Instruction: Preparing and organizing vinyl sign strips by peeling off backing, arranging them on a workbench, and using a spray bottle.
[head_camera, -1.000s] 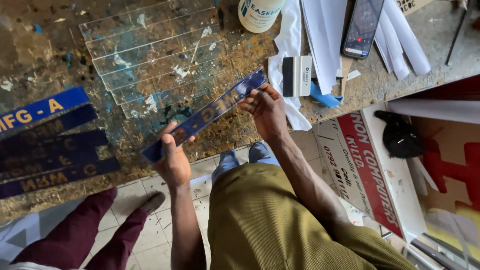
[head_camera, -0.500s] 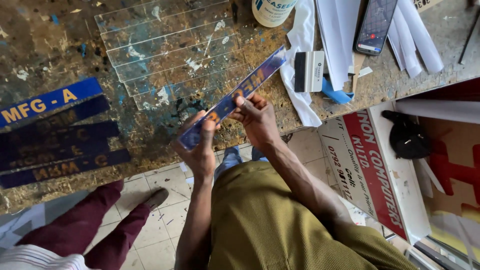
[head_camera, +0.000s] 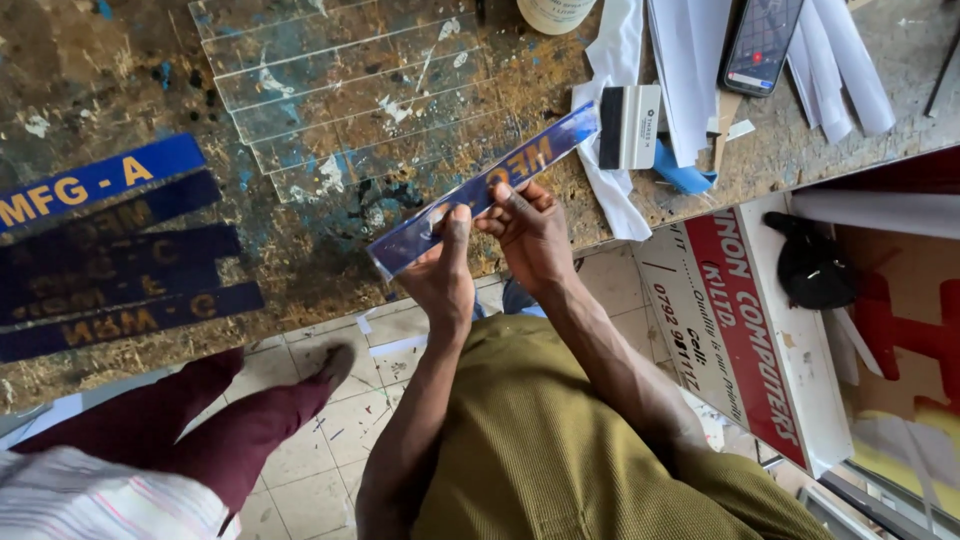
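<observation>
Hands slid closer together along blue strip (head_camera: 485, 190), now mid-strip. Left hand (head_camera: 440, 275) pinches its lower part, thumb on top; right hand (head_camera: 530, 230) fingers grip just beside. Strip is held tilted over workbench (head_camera: 300, 250) edge, its upper end near squeegee (head_camera: 628, 127).

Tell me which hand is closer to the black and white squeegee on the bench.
Right. The right hand grips the blue strip nearer its squeegee end; the left hand holds the strip's far end, farther away.

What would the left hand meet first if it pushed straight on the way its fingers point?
Probably the clear acrylic strips on the workbench, past the blue strip the left hand holds; depth is unclear.
</observation>
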